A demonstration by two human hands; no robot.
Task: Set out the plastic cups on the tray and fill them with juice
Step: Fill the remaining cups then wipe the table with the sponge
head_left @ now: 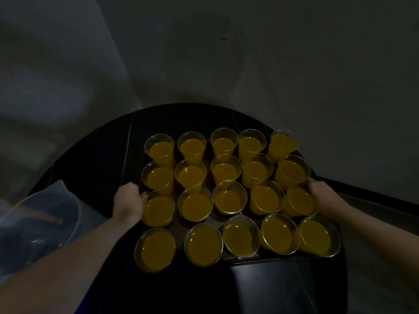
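Cups point(229, 198) of orange juice point(196, 206) stand upright, mouths up, twenty in all: four rows of five, packed close on a dark tray point(267, 259). The tray's long side runs left to right between the two hands, slightly skewed, its right end a little farther away. One row of five sits nearer than the hands, one lies level with them, and two rows lie beyond. The left hand point(127, 200) curls over the tray's left edge, its thumb against the outermost cup of the third row from the far side. The right hand point(323, 197) closes on the right edge, its fingers hidden behind the cups there. The tray sits over a dark round table point(90, 155). To the left of the left forearm lies a clear plastic container point(45, 214), blurred.
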